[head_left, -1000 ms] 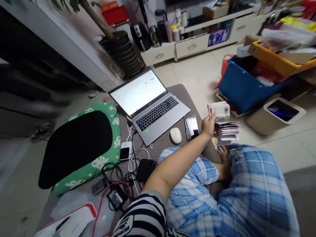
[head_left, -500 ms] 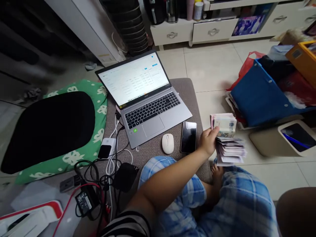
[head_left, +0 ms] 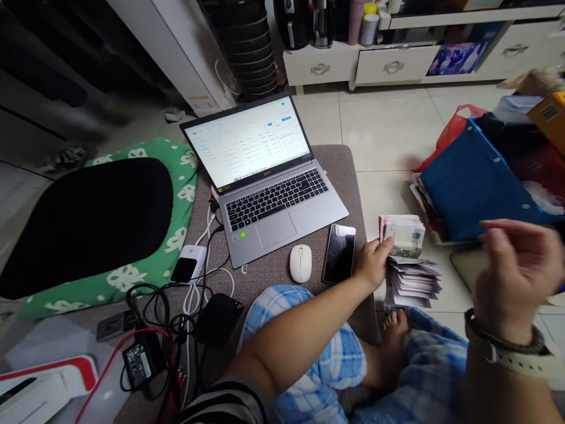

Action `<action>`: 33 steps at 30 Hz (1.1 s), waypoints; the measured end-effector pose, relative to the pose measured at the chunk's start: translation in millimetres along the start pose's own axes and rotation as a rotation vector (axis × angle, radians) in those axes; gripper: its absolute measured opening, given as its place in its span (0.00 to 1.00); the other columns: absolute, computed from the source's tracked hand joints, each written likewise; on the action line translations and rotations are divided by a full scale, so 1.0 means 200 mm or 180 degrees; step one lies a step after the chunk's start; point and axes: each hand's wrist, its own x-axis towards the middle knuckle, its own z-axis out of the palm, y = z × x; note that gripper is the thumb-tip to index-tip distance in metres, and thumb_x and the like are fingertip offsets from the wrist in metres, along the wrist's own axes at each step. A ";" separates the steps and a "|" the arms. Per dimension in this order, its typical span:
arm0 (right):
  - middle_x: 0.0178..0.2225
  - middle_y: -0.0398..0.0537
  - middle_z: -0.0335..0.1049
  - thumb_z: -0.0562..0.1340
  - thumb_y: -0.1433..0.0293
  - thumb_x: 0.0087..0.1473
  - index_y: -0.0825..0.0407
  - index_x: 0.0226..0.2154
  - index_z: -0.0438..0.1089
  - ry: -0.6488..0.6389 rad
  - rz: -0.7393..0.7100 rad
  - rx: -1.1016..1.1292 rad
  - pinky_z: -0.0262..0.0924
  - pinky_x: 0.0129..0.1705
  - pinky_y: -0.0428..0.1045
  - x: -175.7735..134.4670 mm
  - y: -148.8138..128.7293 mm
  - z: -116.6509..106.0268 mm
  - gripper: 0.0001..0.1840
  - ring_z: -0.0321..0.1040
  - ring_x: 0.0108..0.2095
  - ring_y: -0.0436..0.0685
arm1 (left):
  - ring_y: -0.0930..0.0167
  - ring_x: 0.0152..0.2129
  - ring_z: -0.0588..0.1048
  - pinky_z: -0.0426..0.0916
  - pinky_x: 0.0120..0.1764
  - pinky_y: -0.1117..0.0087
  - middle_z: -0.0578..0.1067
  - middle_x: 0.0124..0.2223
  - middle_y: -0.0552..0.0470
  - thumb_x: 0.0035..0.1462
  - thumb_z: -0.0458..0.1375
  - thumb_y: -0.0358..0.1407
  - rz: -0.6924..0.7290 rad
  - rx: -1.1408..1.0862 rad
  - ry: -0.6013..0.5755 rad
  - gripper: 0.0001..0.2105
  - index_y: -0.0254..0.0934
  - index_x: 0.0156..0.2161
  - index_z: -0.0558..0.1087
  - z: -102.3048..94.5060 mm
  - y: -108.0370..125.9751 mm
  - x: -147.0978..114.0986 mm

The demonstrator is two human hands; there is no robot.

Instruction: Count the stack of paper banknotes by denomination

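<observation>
My left hand (head_left: 373,259) is closed on a folded wad of banknotes (head_left: 404,238), pinched with the thumb on top. The lower ends of the notes fan out below the fingers in a loose stack. My right hand (head_left: 521,271) is raised at the right, somewhat blurred. Its fingers are loosely bent and apart from the thumb, and no object shows in it. A watch with a pale strap (head_left: 512,350) is on that wrist. A dark smartphone (head_left: 339,253) lies just left of my left hand, beside a white mouse (head_left: 301,263).
An open laptop (head_left: 276,200) stands on the grey padded bench (head_left: 335,159). Tangled cables and a power adapter (head_left: 142,360) lie at the lower left, near a black cushion (head_left: 97,218) on green fabric. A blue bin (head_left: 477,182) and a beige container (head_left: 468,274) are on the right.
My right hand has come into view from the right, raised near the beige container. My left hand still holds the banknotes, nearly in place. The view has shifted slightly.
</observation>
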 end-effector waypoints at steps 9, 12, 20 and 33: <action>0.30 0.44 0.67 0.68 0.57 0.45 0.49 0.34 0.70 -0.1153 0.1750 0.0493 0.59 0.32 0.48 -0.08 0.45 -0.06 0.16 0.61 0.28 0.51 | 0.67 0.33 0.72 0.64 0.42 0.66 0.76 0.29 0.50 0.45 0.63 0.52 -0.0326 -0.0410 -0.0145 0.21 0.33 0.31 0.77 0.03 -0.05 0.05; 0.28 0.43 0.66 0.69 0.58 0.45 0.49 0.33 0.70 -0.1541 0.1940 0.0609 0.58 0.29 0.47 -0.10 0.43 -0.05 0.16 0.61 0.26 0.51 | 0.65 0.35 0.73 0.64 0.44 0.66 0.76 0.29 0.50 0.42 0.66 0.50 -0.0513 -0.0608 -0.0129 0.20 0.32 0.31 0.77 0.03 -0.03 0.05; 0.25 0.42 0.67 0.72 0.59 0.40 0.51 0.26 0.67 -0.1916 0.2272 0.0718 0.56 0.25 0.46 -0.15 0.37 -0.01 0.18 0.61 0.24 0.51 | 0.65 0.34 0.74 0.64 0.43 0.66 0.78 0.33 0.47 0.35 0.70 0.44 -0.0872 -0.0848 -0.0146 0.21 0.31 0.34 0.77 0.05 -0.02 0.03; 0.23 0.41 0.66 0.72 0.58 0.42 0.52 0.23 0.68 -0.1698 0.2297 0.0732 0.55 0.25 0.44 -0.19 0.38 -0.02 0.17 0.59 0.23 0.48 | 0.69 0.28 0.72 0.65 0.40 0.66 0.76 0.28 0.49 0.41 0.66 0.52 -0.0675 -0.0524 0.0085 0.22 0.31 0.31 0.77 0.02 -0.10 0.05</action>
